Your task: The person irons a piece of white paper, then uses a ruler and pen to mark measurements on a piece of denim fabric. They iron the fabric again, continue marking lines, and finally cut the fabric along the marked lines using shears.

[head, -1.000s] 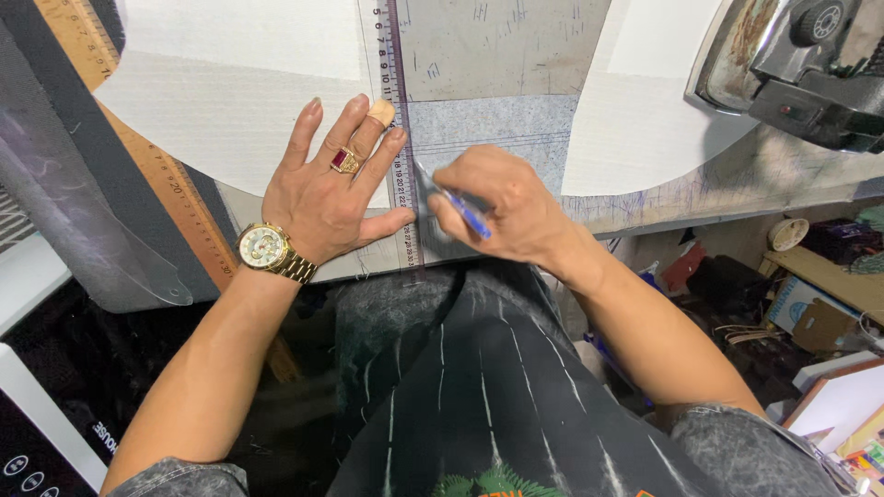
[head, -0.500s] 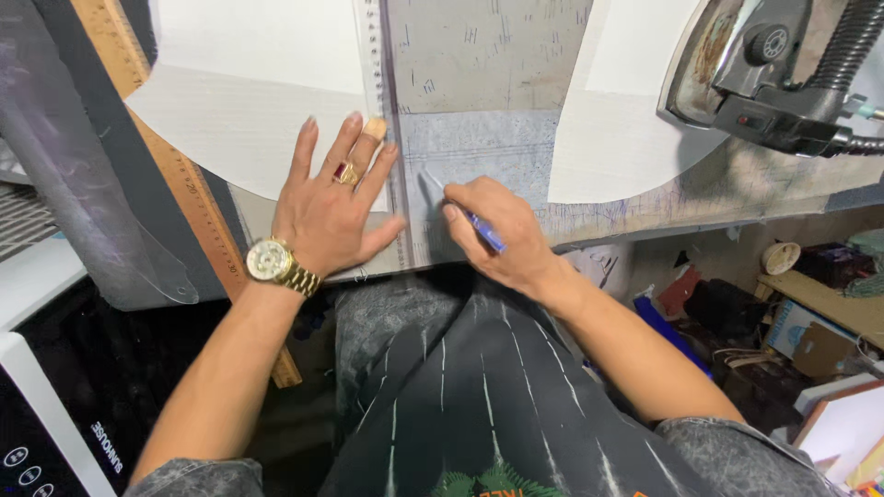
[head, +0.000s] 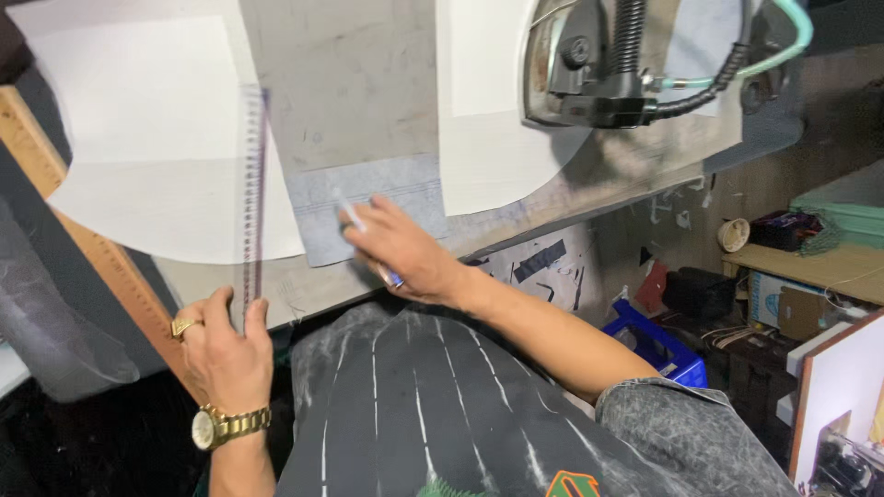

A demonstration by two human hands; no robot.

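Observation:
My left hand, with a gold ring and a gold watch, pinches the near end of a long clear ruler that lies along the edge of a white paper pattern piece. A pen is gripped in my right hand, which rests on a grey-blue fabric piece near the table's front edge. The pen is blurred. A second white paper piece lies to the right of the fabric.
A steam iron with hoses sits at the table's back right. A wooden yardstick runs diagonally along the left. Dark cloth hangs at the left. Shelves, boxes and a blue crate stand on the right below the table.
My left hand has slid from flat on the ruler back to its near end. The ruler has shifted left onto the paper's edge. My right hand stays on the fabric with the pen.

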